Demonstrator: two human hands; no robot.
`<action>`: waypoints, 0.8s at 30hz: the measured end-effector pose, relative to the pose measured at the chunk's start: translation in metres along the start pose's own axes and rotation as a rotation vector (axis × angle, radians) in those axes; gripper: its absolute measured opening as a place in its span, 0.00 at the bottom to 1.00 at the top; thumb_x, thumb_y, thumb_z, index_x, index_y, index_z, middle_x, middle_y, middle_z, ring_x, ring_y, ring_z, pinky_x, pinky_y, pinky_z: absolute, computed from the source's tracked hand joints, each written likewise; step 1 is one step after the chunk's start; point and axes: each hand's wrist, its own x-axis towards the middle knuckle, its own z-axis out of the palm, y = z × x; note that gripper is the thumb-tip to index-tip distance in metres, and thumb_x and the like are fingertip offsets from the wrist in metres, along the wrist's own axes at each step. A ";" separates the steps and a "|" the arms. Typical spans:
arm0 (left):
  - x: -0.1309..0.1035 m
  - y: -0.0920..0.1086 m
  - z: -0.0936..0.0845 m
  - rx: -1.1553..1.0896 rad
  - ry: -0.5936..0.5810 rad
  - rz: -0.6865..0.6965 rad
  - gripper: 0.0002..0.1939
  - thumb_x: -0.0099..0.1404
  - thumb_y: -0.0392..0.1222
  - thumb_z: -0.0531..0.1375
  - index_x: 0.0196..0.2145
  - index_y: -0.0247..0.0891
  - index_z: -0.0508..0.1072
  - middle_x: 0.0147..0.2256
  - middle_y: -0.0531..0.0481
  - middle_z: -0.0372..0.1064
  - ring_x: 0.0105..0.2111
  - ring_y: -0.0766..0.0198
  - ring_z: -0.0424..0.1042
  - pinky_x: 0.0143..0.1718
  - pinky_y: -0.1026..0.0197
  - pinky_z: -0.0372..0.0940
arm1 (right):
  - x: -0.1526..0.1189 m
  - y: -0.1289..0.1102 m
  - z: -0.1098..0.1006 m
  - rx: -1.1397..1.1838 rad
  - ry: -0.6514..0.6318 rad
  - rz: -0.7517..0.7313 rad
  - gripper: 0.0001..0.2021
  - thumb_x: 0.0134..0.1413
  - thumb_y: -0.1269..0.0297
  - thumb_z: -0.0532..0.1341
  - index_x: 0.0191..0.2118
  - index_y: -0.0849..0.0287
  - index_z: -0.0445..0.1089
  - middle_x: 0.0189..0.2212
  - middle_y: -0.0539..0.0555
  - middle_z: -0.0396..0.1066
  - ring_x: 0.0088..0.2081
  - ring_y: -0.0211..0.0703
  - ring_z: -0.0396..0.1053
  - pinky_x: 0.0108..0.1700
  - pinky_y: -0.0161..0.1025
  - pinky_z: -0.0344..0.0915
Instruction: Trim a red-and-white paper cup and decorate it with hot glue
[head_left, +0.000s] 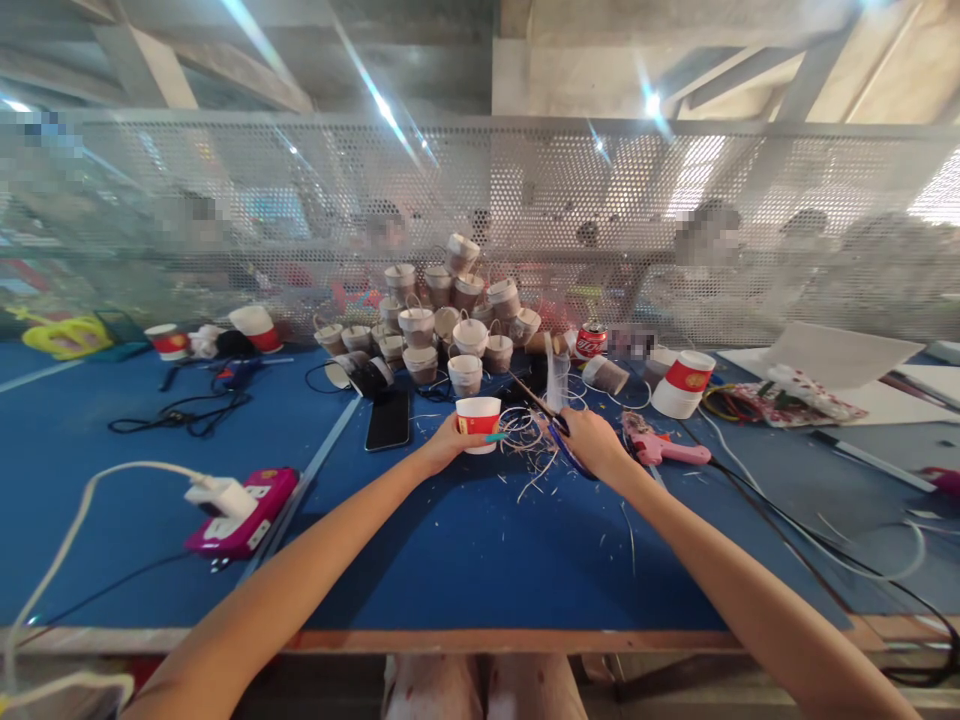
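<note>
My left hand (444, 446) is closed around a red and white paper cup (478, 411), held a little above the blue table, and a teal fingernail shows across its side. In my right hand (589, 440) are scissors (541, 408) with blue handles; their blades point up and left toward the stacked small pots. Between the two hands lie white cord scraps (525, 440) and small trimmings. Close to my right wrist rests a pink hot glue gun (664, 450). Just beyond my left hand a black phone (388, 420) lies flat.
Small wrapped pots with handles (466, 340) are piled at the back middle. A soda can (591, 340) and stacked red and white cups (684, 384) stand to the right. A magenta power strip (246, 515) and its cables lie left. A perforated metal screen (420, 180) closes off the far edge.
</note>
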 end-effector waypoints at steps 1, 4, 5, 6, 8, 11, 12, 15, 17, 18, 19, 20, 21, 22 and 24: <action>-0.001 0.001 0.001 -0.024 0.006 0.008 0.28 0.35 0.41 0.73 0.37 0.32 0.74 0.32 0.47 0.75 0.33 0.59 0.74 0.43 0.53 0.66 | 0.000 -0.001 0.001 0.016 0.002 -0.006 0.29 0.62 0.45 0.42 0.42 0.65 0.70 0.38 0.66 0.75 0.41 0.52 0.73 0.38 0.38 0.62; -0.001 0.003 0.004 -0.060 0.022 0.027 0.30 0.35 0.42 0.73 0.39 0.33 0.73 0.35 0.46 0.75 0.35 0.58 0.73 0.42 0.54 0.66 | 0.000 -0.002 0.004 0.076 0.011 -0.036 0.27 0.62 0.46 0.44 0.40 0.64 0.70 0.36 0.65 0.75 0.39 0.50 0.73 0.37 0.36 0.61; -0.001 0.002 0.005 -0.057 0.031 0.036 0.31 0.36 0.42 0.73 0.40 0.33 0.72 0.36 0.45 0.75 0.36 0.58 0.73 0.42 0.53 0.66 | 0.000 -0.002 0.005 0.096 0.018 -0.049 0.26 0.62 0.47 0.45 0.39 0.64 0.70 0.36 0.65 0.75 0.39 0.50 0.73 0.37 0.36 0.60; 0.000 0.001 0.005 -0.051 0.045 0.050 0.32 0.36 0.43 0.73 0.40 0.33 0.71 0.36 0.45 0.74 0.37 0.57 0.73 0.43 0.52 0.66 | 0.000 -0.002 0.007 0.114 0.024 -0.061 0.25 0.62 0.48 0.46 0.39 0.65 0.70 0.36 0.64 0.75 0.39 0.50 0.73 0.37 0.35 0.60; 0.001 -0.003 0.005 -0.042 0.074 0.076 0.34 0.37 0.47 0.72 0.43 0.35 0.69 0.39 0.45 0.73 0.39 0.55 0.72 0.45 0.50 0.64 | 0.000 -0.002 0.008 0.144 0.034 -0.075 0.24 0.62 0.49 0.47 0.38 0.65 0.70 0.36 0.64 0.75 0.40 0.49 0.73 0.37 0.35 0.60; 0.000 -0.009 0.005 -0.021 0.090 0.094 0.35 0.43 0.50 0.69 0.48 0.41 0.65 0.45 0.46 0.71 0.45 0.55 0.70 0.49 0.49 0.62 | 0.002 0.001 0.009 0.168 0.041 -0.070 0.23 0.63 0.50 0.46 0.38 0.65 0.69 0.36 0.64 0.75 0.40 0.48 0.73 0.37 0.35 0.60; -0.001 -0.010 0.006 0.012 0.084 0.100 0.35 0.44 0.49 0.69 0.49 0.42 0.63 0.47 0.46 0.69 0.47 0.54 0.69 0.51 0.49 0.61 | 0.002 0.002 0.008 0.164 0.039 -0.063 0.23 0.63 0.50 0.46 0.39 0.65 0.69 0.36 0.64 0.75 0.40 0.48 0.73 0.37 0.35 0.60; -0.004 -0.013 0.008 0.196 0.079 0.165 0.41 0.39 0.41 0.71 0.51 0.41 0.61 0.49 0.45 0.67 0.50 0.53 0.65 0.54 0.48 0.58 | 0.003 0.008 0.003 0.098 0.029 -0.037 0.23 0.62 0.50 0.46 0.40 0.65 0.68 0.38 0.65 0.74 0.41 0.50 0.72 0.37 0.37 0.60; -0.005 -0.016 0.009 0.326 0.119 0.194 0.42 0.36 0.38 0.72 0.50 0.38 0.62 0.49 0.44 0.66 0.50 0.52 0.64 0.55 0.47 0.56 | 0.002 0.011 -0.001 0.024 0.028 -0.032 0.24 0.62 0.48 0.45 0.41 0.65 0.68 0.39 0.65 0.74 0.41 0.51 0.72 0.37 0.38 0.60; -0.005 -0.018 0.008 0.381 0.154 0.193 0.42 0.35 0.37 0.72 0.49 0.37 0.62 0.48 0.44 0.66 0.50 0.52 0.65 0.55 0.47 0.56 | 0.001 0.012 -0.003 -0.009 0.033 -0.037 0.25 0.61 0.47 0.45 0.42 0.65 0.67 0.39 0.65 0.74 0.41 0.52 0.72 0.37 0.38 0.60; -0.005 -0.020 0.008 0.429 0.192 0.182 0.41 0.34 0.37 0.72 0.48 0.36 0.63 0.47 0.44 0.66 0.49 0.51 0.65 0.55 0.46 0.57 | 0.000 0.013 -0.004 -0.038 0.036 -0.046 0.25 0.61 0.46 0.46 0.43 0.65 0.67 0.39 0.65 0.74 0.41 0.52 0.72 0.37 0.39 0.61; -0.004 -0.022 0.007 0.469 0.225 0.171 0.41 0.33 0.37 0.73 0.47 0.35 0.64 0.46 0.44 0.66 0.49 0.51 0.65 0.54 0.45 0.57 | 0.000 0.014 -0.005 -0.061 0.039 -0.059 0.26 0.60 0.46 0.46 0.43 0.65 0.67 0.39 0.65 0.73 0.41 0.53 0.72 0.37 0.39 0.61; -0.004 -0.024 0.006 0.497 0.249 0.168 0.40 0.32 0.38 0.73 0.46 0.35 0.65 0.45 0.44 0.66 0.48 0.50 0.65 0.54 0.45 0.56 | -0.001 0.014 -0.006 -0.079 0.040 -0.073 0.26 0.60 0.45 0.46 0.43 0.65 0.67 0.40 0.64 0.73 0.41 0.53 0.72 0.38 0.40 0.61; -0.003 -0.025 0.005 0.512 0.261 0.174 0.40 0.31 0.38 0.73 0.45 0.35 0.66 0.44 0.44 0.67 0.48 0.49 0.65 0.54 0.44 0.56 | -0.002 0.013 -0.006 -0.092 0.040 -0.090 0.26 0.60 0.45 0.46 0.44 0.65 0.67 0.40 0.64 0.73 0.41 0.53 0.72 0.38 0.40 0.62; -0.002 -0.027 0.005 0.505 0.252 0.203 0.40 0.30 0.37 0.74 0.45 0.35 0.68 0.44 0.45 0.67 0.48 0.49 0.65 0.55 0.43 0.55 | -0.002 0.012 -0.006 -0.111 0.028 -0.118 0.27 0.60 0.45 0.46 0.44 0.65 0.67 0.41 0.64 0.72 0.42 0.53 0.72 0.39 0.41 0.62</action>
